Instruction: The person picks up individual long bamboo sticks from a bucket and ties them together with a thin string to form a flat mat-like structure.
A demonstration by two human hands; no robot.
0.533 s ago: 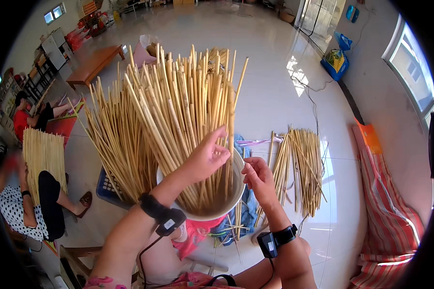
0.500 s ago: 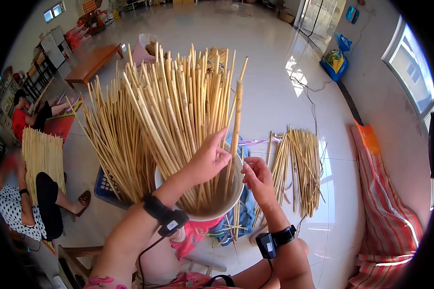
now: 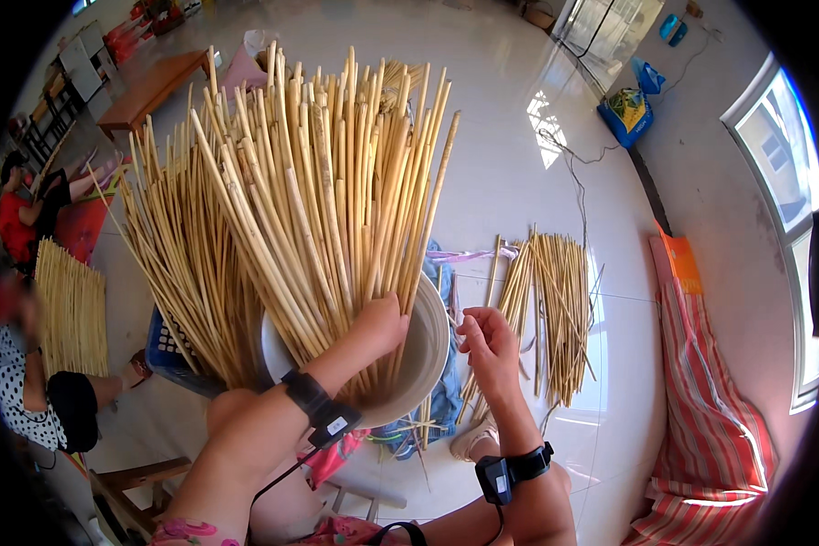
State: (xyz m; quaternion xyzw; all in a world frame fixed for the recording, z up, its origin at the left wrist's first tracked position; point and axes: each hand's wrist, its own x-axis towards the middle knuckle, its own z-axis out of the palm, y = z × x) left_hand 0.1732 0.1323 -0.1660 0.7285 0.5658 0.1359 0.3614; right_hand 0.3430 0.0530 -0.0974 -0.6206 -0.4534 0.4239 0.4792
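Note:
A thick bundle of dry, straw-coloured reed stalks [image 3: 323,191] stands fanned out in a white bucket [image 3: 435,355] in front of me. My left hand [image 3: 380,328] reaches across the bucket, its fingers curled in around stalks at the bundle's right side and partly hidden by them. Right of the rim, my right hand [image 3: 488,344] is raised with thumb and forefinger pinched together. A thin pale tip shows at that pinch, too small to name. Both wrists wear black straps with small boxes.
More stalks stand in a blue basket [image 3: 168,350] to the left. Loose stalks [image 3: 560,318] lie on the floor at right, near a striped red cloth [image 3: 705,391]. Two people sit at far left beside a stalk mat [image 3: 71,314]. A wooden bench [image 3: 150,89] stands behind.
My left hand has gone from open fingers beside a thick upright stalk to curled among the bundle, lower down. That stalk now leans with the others. My right hand keeps its pinch.

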